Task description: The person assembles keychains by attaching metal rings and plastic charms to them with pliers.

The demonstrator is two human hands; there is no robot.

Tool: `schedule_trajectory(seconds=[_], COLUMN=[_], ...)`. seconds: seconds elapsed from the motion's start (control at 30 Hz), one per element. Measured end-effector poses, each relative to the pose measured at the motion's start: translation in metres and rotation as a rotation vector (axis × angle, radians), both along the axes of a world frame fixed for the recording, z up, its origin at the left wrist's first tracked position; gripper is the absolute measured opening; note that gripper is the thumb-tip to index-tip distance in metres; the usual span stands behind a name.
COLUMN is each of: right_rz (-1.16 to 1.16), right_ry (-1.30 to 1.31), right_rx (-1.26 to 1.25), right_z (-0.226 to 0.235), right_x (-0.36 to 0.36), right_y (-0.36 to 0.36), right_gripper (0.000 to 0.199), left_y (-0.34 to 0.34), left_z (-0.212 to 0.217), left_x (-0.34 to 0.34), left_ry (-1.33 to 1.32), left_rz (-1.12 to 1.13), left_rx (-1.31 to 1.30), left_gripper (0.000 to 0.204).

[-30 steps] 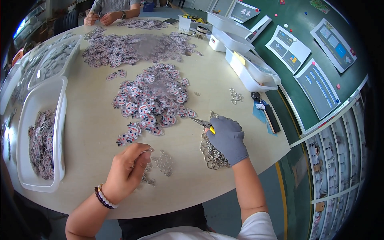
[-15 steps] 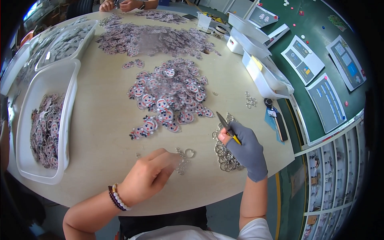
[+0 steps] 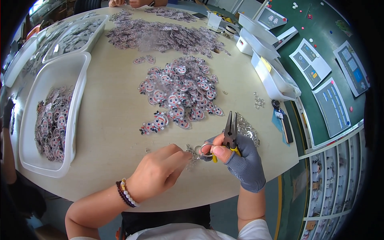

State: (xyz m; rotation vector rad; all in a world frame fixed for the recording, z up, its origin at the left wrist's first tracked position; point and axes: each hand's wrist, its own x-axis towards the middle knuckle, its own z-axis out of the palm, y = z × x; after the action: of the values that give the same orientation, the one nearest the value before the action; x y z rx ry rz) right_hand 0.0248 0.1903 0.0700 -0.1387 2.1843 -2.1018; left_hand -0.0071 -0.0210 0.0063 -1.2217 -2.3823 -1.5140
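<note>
While pliers (image 3: 230, 139) and ring (image 3: 207, 155) are gripped in right hand (image 3: 247, 162), left hand (image 3: 158, 171) is curled, hold unclear; pale surface (image 3: 114, 128) is crowded ahead of both by charms (image 3: 178, 98), green board (image 3: 318, 28) mounted to their right.

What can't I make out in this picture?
In the head view:
Left hand: its fingers are blurred, so whether they hold anything is unclear.
Pliers: lower part mostly hidden by the gloved right hand.
Ring pile: partly covered by that hand.
Far charm pile: pieces too small to count.
Person opposite: cut off by the top edge.
</note>
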Motion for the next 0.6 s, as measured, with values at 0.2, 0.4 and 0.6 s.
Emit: schedule_trajectory(seconds=[0.2, 0.4, 0.6], right_rz=[0.001, -0.005, -0.001], right_ry=[-0.004, -0.006, 0.026], right_rx=[0.024, 0.014, 0.009], right_z=[-0.0018, -0.0026, -0.0017], right_x=[0.0002, 0.0015, 0.0039], right_y=[0.0001, 0.0011, 0.0032], right_gripper=[0.01, 0.009, 0.01], left_y=[-0.0005, -0.0011, -0.0003], left_z=[0.0019, 0.0021, 0.0012], left_x=[0.0, 0.0002, -0.0002], left_ry=[-0.003, 0.005, 0.001], left_rz=[-0.014, -0.005, -0.018], left_rx=[0.004, 0.003, -0.017], left_gripper=[0.023, 0.026, 0.028])
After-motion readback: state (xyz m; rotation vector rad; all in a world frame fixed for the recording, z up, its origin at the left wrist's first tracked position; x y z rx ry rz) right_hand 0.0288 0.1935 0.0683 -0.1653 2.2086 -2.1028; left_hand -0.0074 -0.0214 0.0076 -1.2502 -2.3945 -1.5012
